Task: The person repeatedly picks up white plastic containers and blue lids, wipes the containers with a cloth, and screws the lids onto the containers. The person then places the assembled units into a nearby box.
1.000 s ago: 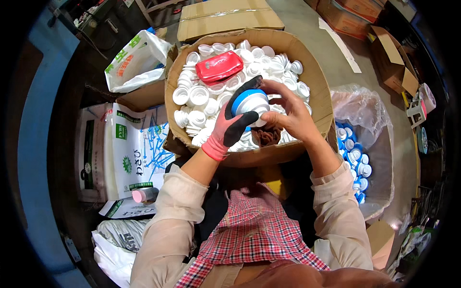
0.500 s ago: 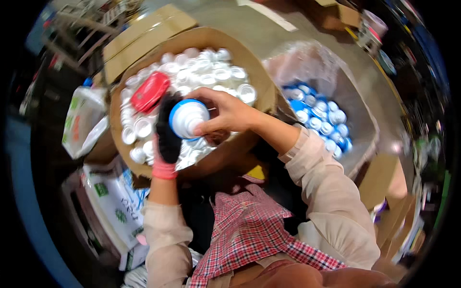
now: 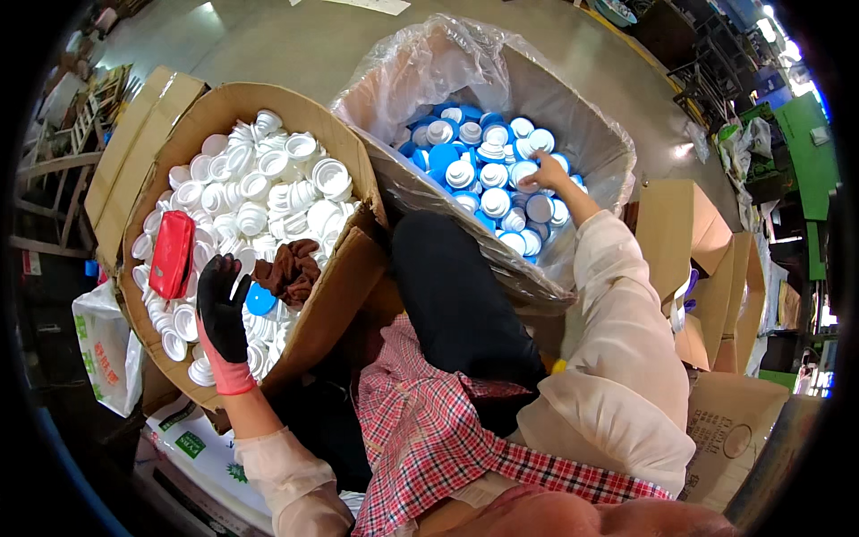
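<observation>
My left hand (image 3: 224, 309), in a black and pink glove, is over a carton (image 3: 362, 255) of white stepped plastic caps (image 3: 255, 186). Its fingers are spread, with nothing held. Beside the fingertips lie a round blue disc (image 3: 260, 299) and a crumpled brown cloth (image 3: 288, 274). My bare right hand (image 3: 549, 174) reaches into a plastic-lined box (image 3: 601, 148) at the right. There it hangs over caps with blue rims and white stepped middles (image 3: 494, 175). Thumb and fingers look apart, close to the caps, with no cap visibly gripped.
On the white caps lies a red pouch (image 3: 172, 255). A white plastic bag (image 3: 106, 345) hangs left of the carton. Open cardboard boxes (image 3: 680, 228) stand to the right. My dark-clad knee (image 3: 456, 295) is between the two containers. Wooden frames (image 3: 58, 174) stand far left.
Earlier both hands were together at a blue-rimmed white cap above the carton. Now my right hand has swung right to the lined box; my left hand has moved down-left and opened. The view has turned.
</observation>
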The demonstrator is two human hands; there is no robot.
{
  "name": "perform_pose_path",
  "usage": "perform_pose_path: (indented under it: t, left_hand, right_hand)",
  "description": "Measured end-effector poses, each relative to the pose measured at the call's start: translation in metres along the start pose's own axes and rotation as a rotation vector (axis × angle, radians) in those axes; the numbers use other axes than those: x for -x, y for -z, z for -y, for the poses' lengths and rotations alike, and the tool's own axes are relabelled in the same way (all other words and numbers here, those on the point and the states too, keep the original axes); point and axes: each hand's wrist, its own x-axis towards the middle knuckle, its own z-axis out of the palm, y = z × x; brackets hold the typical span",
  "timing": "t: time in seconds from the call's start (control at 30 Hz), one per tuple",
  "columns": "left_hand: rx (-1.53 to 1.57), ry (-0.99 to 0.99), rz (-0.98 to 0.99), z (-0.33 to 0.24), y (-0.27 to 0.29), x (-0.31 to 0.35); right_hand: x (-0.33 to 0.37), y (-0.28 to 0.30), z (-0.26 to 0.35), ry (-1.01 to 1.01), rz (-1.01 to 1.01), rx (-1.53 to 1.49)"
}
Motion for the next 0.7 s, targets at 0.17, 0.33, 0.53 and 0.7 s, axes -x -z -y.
perform_pose_path:
  t: [0.17, 0.33, 0.53, 0.7]
  left_hand:
    - [-0.056, 0.015, -0.014, 0.009, 0.006, -0.006]
    - [0.007, 0.123, -0.133, 0.009, 0.021, -0.008]
    - [0.076, -0.048, -0.238, -0.005, 0.024, 0.003]
    - [0.025, -0.103, -0.377, -0.028, 0.026, 0.010]
  right_hand:
    - [-0.001, -0.062, -0.033, -0.064, -0.068, 0.161]
    - [-0.006, -0.060, -0.022, -0.024, -0.040, 0.310]
    - [0.026, 0.000, 0.179, 0.586, -0.122, -0.167]
    - [0.128, -0.036, 0.381, 1.205, 0.172, -0.180]
